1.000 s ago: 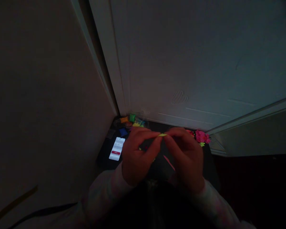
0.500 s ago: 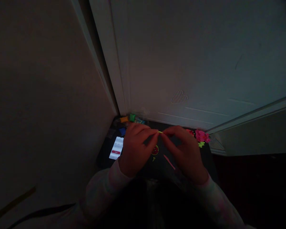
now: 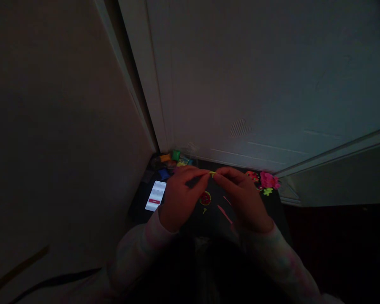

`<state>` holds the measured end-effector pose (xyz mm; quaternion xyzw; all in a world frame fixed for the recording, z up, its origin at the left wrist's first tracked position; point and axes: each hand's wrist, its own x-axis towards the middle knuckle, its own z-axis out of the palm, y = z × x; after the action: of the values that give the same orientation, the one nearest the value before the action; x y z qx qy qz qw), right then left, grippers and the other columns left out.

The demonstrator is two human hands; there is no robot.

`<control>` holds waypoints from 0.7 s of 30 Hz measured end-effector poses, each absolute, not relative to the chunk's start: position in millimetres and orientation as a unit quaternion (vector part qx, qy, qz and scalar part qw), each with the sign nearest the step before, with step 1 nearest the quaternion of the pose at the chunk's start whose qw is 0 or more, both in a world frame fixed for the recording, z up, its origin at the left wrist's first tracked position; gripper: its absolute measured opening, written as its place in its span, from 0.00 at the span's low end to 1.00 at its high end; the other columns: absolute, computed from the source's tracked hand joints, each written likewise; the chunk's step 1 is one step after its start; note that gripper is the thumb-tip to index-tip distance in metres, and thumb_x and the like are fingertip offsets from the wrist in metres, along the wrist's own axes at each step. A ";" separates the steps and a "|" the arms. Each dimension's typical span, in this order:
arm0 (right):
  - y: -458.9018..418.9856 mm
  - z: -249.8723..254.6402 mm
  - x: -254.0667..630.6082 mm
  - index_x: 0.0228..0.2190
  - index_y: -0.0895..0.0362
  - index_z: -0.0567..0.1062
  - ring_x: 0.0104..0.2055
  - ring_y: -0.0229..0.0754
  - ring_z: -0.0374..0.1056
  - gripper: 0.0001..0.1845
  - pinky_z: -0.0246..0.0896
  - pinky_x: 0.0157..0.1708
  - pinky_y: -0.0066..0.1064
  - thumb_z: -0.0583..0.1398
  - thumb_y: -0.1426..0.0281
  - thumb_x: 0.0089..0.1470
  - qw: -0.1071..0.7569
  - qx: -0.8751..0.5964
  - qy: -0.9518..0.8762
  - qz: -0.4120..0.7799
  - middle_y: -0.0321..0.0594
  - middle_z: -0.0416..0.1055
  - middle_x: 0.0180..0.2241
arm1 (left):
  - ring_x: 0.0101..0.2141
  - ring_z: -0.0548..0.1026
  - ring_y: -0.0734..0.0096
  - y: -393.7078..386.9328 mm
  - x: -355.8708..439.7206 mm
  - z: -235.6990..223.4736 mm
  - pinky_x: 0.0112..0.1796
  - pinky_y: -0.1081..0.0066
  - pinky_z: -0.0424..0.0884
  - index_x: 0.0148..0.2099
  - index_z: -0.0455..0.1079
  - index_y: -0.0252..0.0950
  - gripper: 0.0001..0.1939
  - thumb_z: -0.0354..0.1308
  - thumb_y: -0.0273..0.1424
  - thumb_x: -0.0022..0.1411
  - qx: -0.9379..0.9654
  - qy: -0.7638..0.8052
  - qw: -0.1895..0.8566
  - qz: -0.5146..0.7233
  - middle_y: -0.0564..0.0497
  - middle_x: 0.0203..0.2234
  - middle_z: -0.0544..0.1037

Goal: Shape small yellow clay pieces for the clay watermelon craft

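Between the fingertips of both hands is a small yellow-green piece that looks like modelling clay. My left hand pinches its left end, and my right hand pinches its right end. Below them on the dark tabletop lies a round red piece with a yellow rim. A tiny yellow-green bit sits just in front of it. Beside my right hand lie a long pink stick-like tool and a shorter pink one, partly under the hand.
A lit phone lies left of my left hand. Behind it are blue, orange and green packets. Bright pink and yellow-green pieces lie at the right edge. A pale panel rises behind the table.
The yellow-green piece has turned slightly between the fingers. My right hand has shifted a little up and left, showing the shorter pink tool and more of the round red piece.
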<state>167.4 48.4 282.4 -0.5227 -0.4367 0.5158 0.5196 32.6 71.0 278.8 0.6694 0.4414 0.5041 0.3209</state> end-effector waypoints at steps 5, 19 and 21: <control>50.3 275.9 165.1 0.26 0.54 0.74 0.28 0.31 0.63 0.03 0.57 0.31 0.24 0.62 0.68 0.45 0.550 -0.483 -0.416 0.540 0.30 0.69 0.25 | 0.30 0.74 0.72 70.1 35.0 280.0 0.34 0.70 0.70 0.32 0.75 0.39 0.05 0.59 0.29 0.51 0.565 0.450 0.490 0.488 0.52 0.28 0.79; 48.1 277.5 149.5 0.25 0.55 0.71 0.25 0.33 0.64 0.05 0.60 0.26 0.25 0.61 0.67 0.45 0.594 -0.530 -0.434 0.422 0.31 0.69 0.23 | 0.33 0.74 0.72 63.0 55.4 269.3 0.37 0.69 0.69 0.32 0.75 0.36 0.08 0.62 0.31 0.46 0.270 0.392 0.695 0.539 0.49 0.30 0.79; 47.3 278.9 147.9 0.25 0.55 0.70 0.24 0.32 0.62 0.05 0.59 0.24 0.24 0.61 0.68 0.45 0.596 -0.535 -0.438 0.409 0.31 0.67 0.22 | 0.32 0.74 0.73 61.6 57.0 271.0 0.36 0.71 0.69 0.31 0.75 0.36 0.07 0.62 0.30 0.46 0.250 0.373 0.707 0.547 0.51 0.28 0.79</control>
<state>147.9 47.3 278.9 -0.5346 -0.4377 0.4095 0.5958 57.0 61.6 271.0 0.2497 0.3726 0.5471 0.7067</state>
